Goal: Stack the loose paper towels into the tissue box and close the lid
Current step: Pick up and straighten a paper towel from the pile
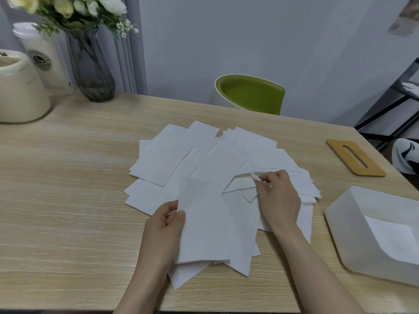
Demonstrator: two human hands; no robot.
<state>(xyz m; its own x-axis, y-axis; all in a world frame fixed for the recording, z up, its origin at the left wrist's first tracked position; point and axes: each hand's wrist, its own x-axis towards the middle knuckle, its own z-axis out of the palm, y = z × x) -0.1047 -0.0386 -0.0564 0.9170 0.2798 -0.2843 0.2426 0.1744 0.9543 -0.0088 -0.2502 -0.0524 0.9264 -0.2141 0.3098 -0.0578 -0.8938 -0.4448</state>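
Nearest the camera, at the bottom centre of the frame, two bare forearms reach in over the wooden table (68, 200). The left hand (166, 219) pinches a small sheaf of paper towels (204, 223) by its left edge, thumb on top and fingers curled beneath, so the sheets sit slightly raised above the rest. The right hand (277, 196), just right of centre, has its fingertips closed on the edge of one loose towel, lifting a folded corner off the pile. The scattered towels (172, 159) lie fanned and overlapping across the middle of the table, reaching from the left hand up toward the centre of the frame. At the lower right stands the white tissue box (353, 241), open at the top, with what looks like a white sheet lying inside; it is near the pile but not touching it. Its wooden lid (354, 157), with a long slot, lies flat at the right edge of the table, apart from the box. In the upper left are a dark glass vase (93, 71) of pale flowers, a paper cup (43, 57) and a cream container (20, 89). A green chair (251, 92) stands beyond the far edge of the table.
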